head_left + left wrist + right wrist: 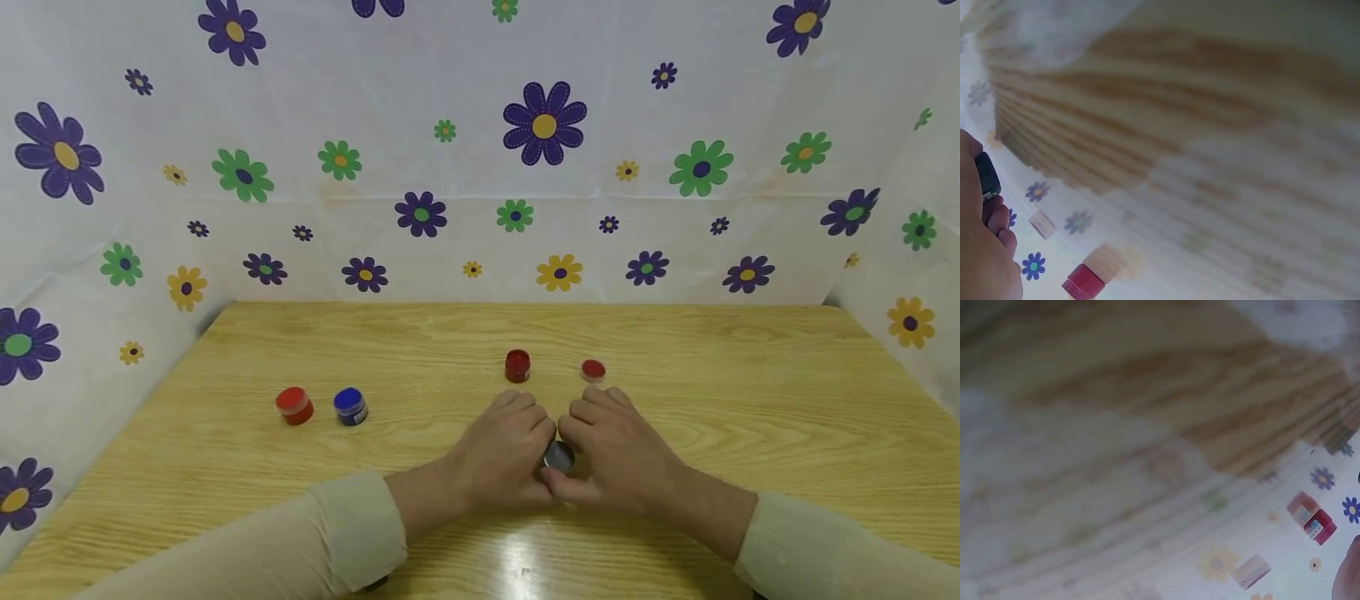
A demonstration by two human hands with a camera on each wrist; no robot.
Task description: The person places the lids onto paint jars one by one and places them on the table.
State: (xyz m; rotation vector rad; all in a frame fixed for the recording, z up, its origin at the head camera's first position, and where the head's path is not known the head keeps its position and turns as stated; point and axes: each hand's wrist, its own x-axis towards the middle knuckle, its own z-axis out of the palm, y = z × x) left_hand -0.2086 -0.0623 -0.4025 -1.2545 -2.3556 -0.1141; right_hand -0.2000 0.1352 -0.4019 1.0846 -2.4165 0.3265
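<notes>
Locate small dark jar (558,457) slightly right of center, over near half of wooden tabletop (427,342), between the 2 hands. Note smooth gray round end turned upward. Cannot tell whether touching tabletop below.

Note left hand (501,450) at left side of jar, with fingers curled in a grip on it. Confirm grip in left wrist view: small dark jar pinched between digits, with bit of pale label showing. Note right hand (626,450) at right side of same jar, also gripping, with fingers curled and thumb against near side. In right wrist view, see only part of right hand at frame edge.

Beyond the hands, find uncapped red jar (517,367), upright, with dark red interior. To right of it, find red lid (593,371) with pale rim, lying on tabletop just beyond right hand.

Toward left of tabletop, find 2 capped jars, both upright: red-capped jar (295,406) and, just to right of it with a gap between, blue-capped jar (350,406).

At far, left and right sides, see white backdrop (450,75) printed with purple, green and yellow flowers. On forearms, see cream sleeves (360,517).
</notes>
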